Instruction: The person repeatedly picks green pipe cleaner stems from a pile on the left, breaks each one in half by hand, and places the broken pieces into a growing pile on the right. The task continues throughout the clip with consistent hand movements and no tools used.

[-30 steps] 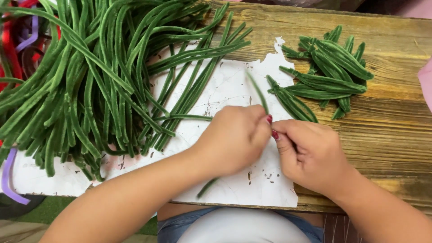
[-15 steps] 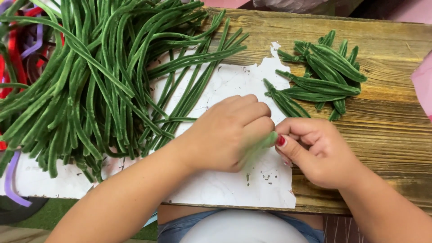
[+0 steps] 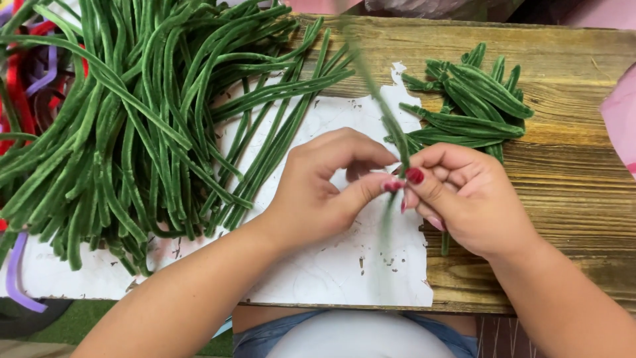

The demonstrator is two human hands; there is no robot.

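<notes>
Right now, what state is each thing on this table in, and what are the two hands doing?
Green fuzzy stem: pinched between both hands, blurred, upright over the table.
Left hand: fingers closed on the stem.
Right hand: fingers closed on the stem.
Long green stems: loose heap, lying on the white sheet.
Folded green pieces: small pile on bare wood.
White sheet: flat, edges torn.
Wooden table: partly covered.

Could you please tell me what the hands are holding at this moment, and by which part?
Both hands, left and right, pinch one green fuzzy stem near its middle, between thumbs and fingertips; its blurred ends stick out above and below.
</notes>
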